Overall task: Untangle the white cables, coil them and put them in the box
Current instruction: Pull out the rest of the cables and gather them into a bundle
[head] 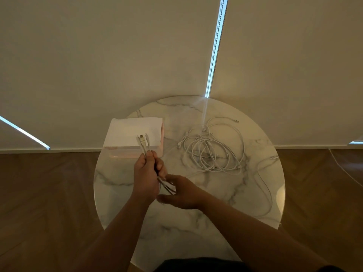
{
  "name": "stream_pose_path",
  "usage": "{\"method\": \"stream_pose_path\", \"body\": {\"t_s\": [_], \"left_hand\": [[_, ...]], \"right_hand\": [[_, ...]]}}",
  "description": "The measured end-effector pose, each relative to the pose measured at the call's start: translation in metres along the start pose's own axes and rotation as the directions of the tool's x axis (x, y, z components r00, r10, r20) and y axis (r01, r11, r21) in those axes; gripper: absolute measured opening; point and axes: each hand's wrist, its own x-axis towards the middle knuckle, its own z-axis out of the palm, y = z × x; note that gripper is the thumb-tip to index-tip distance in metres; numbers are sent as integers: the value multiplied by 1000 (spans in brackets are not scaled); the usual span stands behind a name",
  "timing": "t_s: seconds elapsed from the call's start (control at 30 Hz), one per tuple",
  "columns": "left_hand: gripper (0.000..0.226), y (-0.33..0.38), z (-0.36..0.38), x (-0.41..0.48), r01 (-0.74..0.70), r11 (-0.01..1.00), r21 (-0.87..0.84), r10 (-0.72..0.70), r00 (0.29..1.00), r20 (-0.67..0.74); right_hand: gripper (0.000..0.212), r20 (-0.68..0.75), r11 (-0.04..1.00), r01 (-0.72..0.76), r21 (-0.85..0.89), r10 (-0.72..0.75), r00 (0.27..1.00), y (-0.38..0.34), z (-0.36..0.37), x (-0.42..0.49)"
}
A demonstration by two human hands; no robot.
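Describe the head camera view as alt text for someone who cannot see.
A person's left hand grips a white cable, plugs pointing up, over a round marble table, while the right hand reaches for its loops. A pink box stands behind; tangled white cables lie to its right.

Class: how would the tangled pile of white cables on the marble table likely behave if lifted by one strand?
Probably floppy: the tangled pile of white cables lies in loose curved loops. Likely to rise as a clump, since many strands cross. It may slide easily on the smooth marble table.
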Motion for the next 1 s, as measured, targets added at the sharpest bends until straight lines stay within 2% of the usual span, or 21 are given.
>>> {"method": "stream_pose_path", "body": {"t_s": [0.13,0.27,0.37,0.5,0.8,0.87,1.0], "left_hand": [[31,3,2,3,18,997,-75,-19,1000,-16],[34,12,-12,18,15,997,-74,-21,997,-79],[34,14,-23,27,34,996,-83,-44,992,-121],[35,5,-30,29,66,997,-42,-72,982,-172],[36,-7,-49,34,75,997,-11,-76,965,-252],[36,-6,-52,37,64,998,-12,-65,962,-266],[36,-6,-66,42,43,999,15,-35,944,-327]], "right_hand": [[16,-2,994,49,97,-49,999,1,11,5],[39,-11,987,-63,147,65,998,6,2,-6],[47,22,984,-102,147,100,995,21,-8,-27],[46,119,943,-202,265,176,977,39,-14,-48],[40,322,887,-338,315,235,917,66,-46,-78],[41,352,896,-345,279,239,905,71,-53,-81],[50,391,923,-376,83,317,864,89,-59,-89]]}}
